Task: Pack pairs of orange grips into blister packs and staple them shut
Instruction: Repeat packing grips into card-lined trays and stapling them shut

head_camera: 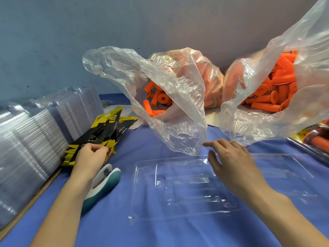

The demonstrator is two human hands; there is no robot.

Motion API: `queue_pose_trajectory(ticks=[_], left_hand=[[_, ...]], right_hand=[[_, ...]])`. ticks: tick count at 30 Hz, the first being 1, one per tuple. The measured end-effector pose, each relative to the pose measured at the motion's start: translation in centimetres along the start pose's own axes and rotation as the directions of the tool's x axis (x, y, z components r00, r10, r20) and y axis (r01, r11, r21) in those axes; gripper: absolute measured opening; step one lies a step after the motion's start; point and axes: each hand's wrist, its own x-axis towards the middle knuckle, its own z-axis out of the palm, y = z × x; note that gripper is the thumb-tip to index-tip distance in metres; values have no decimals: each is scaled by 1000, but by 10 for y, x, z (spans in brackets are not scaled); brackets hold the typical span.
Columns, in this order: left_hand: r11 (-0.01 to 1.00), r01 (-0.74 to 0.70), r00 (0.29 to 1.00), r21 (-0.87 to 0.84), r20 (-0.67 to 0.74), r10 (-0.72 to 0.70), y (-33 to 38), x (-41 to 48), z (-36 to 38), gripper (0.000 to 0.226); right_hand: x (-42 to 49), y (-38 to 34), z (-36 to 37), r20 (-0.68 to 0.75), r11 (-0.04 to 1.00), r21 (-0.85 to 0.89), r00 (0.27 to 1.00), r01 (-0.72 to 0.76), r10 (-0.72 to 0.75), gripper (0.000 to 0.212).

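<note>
- Lying opened flat on the blue table cloth [160, 230], a clear blister pack [185, 188] is seen in the centre, its two halves spread side by side.
- The right hand [229, 157] is held over the pack's far edge, fingers loose and apart, nothing gripped; contact with the plastic cannot be told.
- The left hand [90, 155] is set on a fanned stack of yellow-and-black cards [103, 132], with thumb and fingertips pinched on the top card's edge.
- A teal-and-white stapler [106, 182] is partly covered by the left forearm, just beside the cards.
- Orange grips [156, 98] are heaped loose in two clear plastic bags at the back: a middle bag [178, 86] and a right bag [311, 59].
- Stacked empty blisters [35, 136] are piled along the left edge.
- A finished pack [315, 138] is cut off at the right edge.
</note>
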Motion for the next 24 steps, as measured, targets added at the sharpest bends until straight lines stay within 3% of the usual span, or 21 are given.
queue_pose_trajectory(ticks=[3, 5, 8, 12, 16, 20, 24], left_hand=[[977, 95, 994, -190, 63, -85, 7, 0, -4, 11], [973, 117, 992, -200, 63, -106, 7, 1, -6, 13], [998, -16, 1000, -60, 5, 17, -1, 5, -7, 6], [969, -206, 976, 139, -38, 213, -7, 5, -11, 16], [965, -260, 963, 42, -69, 262, -6, 13, -20, 13], [961, -267, 962, -76, -88, 260, -7, 24, -28, 12], [946, -319, 929, -59, -219, 299, -6, 29, -39, 15]], right_hand=[[-1, -12, -3, -50, 992, 123, 998, 38, -32, 31], [1, -36, -5, -90, 968, 219, 991, 119, -101, 32], [15, -90, 4, -86, 916, 287, 960, 280, -266, 41], [50, -167, 33, 143, 909, 272, 921, 316, -363, 54], [75, -215, 66, 289, 886, 458, 929, 76, -230, 50], [93, -233, 92, 405, 644, 693, 914, -325, 25, 46], [98, -229, 107, 446, 544, 720, 888, -431, 114, 39]])
